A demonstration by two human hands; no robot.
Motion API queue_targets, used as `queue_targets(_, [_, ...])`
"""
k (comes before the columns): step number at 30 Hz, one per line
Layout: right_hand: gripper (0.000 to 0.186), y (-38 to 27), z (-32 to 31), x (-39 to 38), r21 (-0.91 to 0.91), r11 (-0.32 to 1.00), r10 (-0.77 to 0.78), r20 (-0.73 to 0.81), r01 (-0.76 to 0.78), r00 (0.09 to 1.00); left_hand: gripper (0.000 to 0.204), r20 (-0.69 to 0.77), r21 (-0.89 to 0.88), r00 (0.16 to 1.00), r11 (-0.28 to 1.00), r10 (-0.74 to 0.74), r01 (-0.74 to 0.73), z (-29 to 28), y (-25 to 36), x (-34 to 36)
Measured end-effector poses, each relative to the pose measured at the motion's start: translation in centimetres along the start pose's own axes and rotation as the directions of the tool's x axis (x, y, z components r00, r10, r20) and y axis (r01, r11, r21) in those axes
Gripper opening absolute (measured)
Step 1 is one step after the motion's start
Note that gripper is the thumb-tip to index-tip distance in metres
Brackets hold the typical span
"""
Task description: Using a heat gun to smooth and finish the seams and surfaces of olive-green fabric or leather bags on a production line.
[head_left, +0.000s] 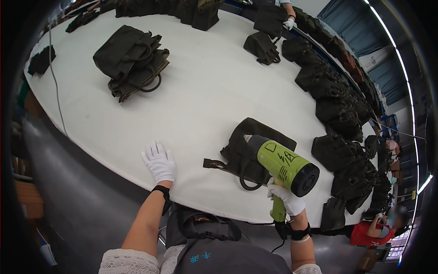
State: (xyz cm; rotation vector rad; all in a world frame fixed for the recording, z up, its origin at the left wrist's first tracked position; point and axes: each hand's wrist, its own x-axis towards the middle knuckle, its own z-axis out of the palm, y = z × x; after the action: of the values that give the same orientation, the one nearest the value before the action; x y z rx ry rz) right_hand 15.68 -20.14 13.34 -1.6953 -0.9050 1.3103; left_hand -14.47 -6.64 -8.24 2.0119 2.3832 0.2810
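In a white glove, my right hand (287, 197) is wrapped round the handle of a green and black heat gun (284, 162). Its nozzle points to the upper left, above a dark handbag (246, 140) that lies flat near the front edge of the white table (196, 114). The gun hides part of the bag; one looped handle and a strap end stick out toward me. My left hand (159, 163), also gloved in white, rests flat on the table to the left of the bag, fingers spread and holding nothing.
A pile of dark bags (130, 61) lies at the far left. Rows of dark bags (335, 96) line the right side. A gloved co-worker's hand (289, 23) is at the far edge, and a person in red (372, 230) sits at the lower right. A grey cable (55, 86) crosses the left edge.
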Motion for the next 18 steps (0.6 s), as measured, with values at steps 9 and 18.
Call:
queue_targets(9, [0.009,-0.7,-0.4,0.5,-0.056,0.997,-0.055,-0.024,0.053,0.998,0.053,0.104,0.047,0.994,0.999,-0.022,0.018,-0.6,0.5,0.3])
queue_targets(18, [0.005,-2.1,-0.4,1.7,-0.019,0.994,-0.111,-0.034,0.110,0.993,0.053,0.040,0.006,0.999,1.000,0.014,-0.014,-0.3,0.4,0.1])
